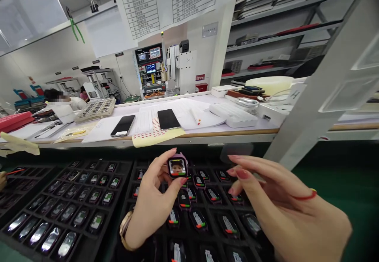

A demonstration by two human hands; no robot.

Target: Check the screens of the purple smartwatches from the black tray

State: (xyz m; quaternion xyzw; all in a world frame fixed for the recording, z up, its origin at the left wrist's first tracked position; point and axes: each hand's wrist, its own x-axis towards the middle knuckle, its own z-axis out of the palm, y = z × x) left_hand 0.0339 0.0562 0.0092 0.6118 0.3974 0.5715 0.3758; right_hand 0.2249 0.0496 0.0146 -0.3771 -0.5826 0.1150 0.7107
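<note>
Head view: the left hand (154, 203) pinches a small square purple-cased smartwatch body (177, 166) between thumb and fingertips, lifted above the black compartmented foam tray (130, 199) with its lit screen tilted toward the camera — seemingly so the display can be read. The right hand (284, 206) hovers just beside it, fingers loosely spread and grasping nothing. Below, matching watch bodies lie one per compartment, screens up. A second black foam tray (85, 246) of dark units sits to the left. Along the pale worktop's (207, 130) near edge rest two black smartphones (123, 125) and a yellow sheet of red dot stickers (154, 133).
</note>
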